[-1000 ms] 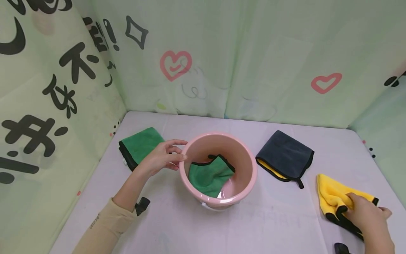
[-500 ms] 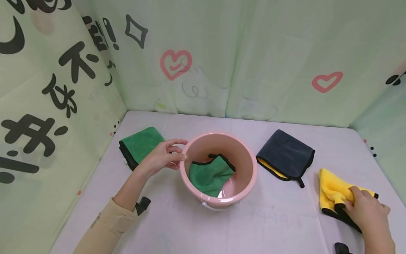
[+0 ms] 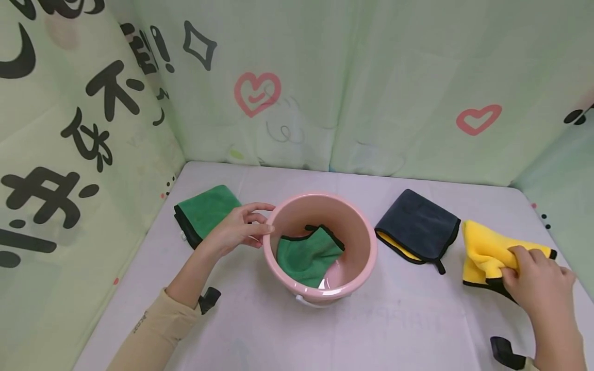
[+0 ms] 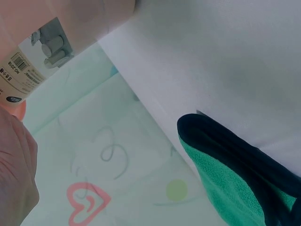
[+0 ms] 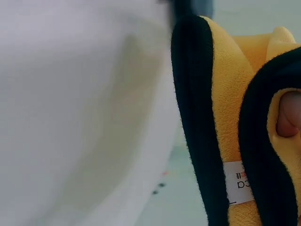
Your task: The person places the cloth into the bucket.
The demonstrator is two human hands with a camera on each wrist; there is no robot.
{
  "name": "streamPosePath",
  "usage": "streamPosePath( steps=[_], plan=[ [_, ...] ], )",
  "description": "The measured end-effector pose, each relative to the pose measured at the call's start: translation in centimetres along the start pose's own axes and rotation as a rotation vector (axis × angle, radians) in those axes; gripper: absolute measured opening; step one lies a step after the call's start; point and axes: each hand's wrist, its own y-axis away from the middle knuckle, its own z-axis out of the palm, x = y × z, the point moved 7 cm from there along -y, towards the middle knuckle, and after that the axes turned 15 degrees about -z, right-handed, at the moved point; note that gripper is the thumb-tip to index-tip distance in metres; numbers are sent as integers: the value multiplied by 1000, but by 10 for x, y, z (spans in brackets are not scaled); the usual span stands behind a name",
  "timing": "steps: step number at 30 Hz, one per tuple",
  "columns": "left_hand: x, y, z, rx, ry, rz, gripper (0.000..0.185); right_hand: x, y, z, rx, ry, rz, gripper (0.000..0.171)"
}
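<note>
A pink bucket (image 3: 320, 293) stands upright mid-table, with a crumpled green cloth (image 3: 308, 260) inside it. My left hand (image 3: 238, 229) holds the bucket's left rim, thumb at the edge. At far right my right hand (image 3: 540, 281) pinches a yellow cloth (image 3: 487, 250) with black edging, raised over the table. The right wrist view shows this yellow cloth (image 5: 230, 108) hanging in folds, its white label showing and a fingertip (image 5: 289, 115) in a fold. Part of my left hand (image 4: 16, 169) appears beside the labelled bucket (image 4: 94, 19) in the left wrist view.
Behind my left wrist lies a folded green cloth (image 3: 209, 208). A folded dark grey cloth (image 3: 417, 224) with a yellow inside lies between the bucket and the yellow cloth. Pale printed curtains (image 3: 394, 93) border the white-covered table (image 3: 394, 330).
My right hand has lifted the yellow cloth off the table and moved it up, beside the grey cloth's right corner. The left hand and bucket have stayed still.
</note>
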Motion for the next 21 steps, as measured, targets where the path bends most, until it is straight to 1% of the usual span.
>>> streamPosePath(
  steps=[3,6,9,16,18,21],
  plan=[
    [0,0,0,2,-2,3,52,-19,-15,-20,61,-8,-50,41],
    [0,0,0,4,-3,4,52,-40,-29,-40,127,-8,-130,39],
    [0,0,0,1,-2,2,52,-65,-42,-57,180,-17,-227,39],
    [0,0,1,-13,4,0,52,-130,-62,-99,385,-29,-485,38],
    [0,0,1,-17,7,1,52,-147,-66,-109,419,-33,-546,40],
    [0,0,0,-11,4,0,52,-172,-72,-120,467,-43,-640,36]
  ],
)
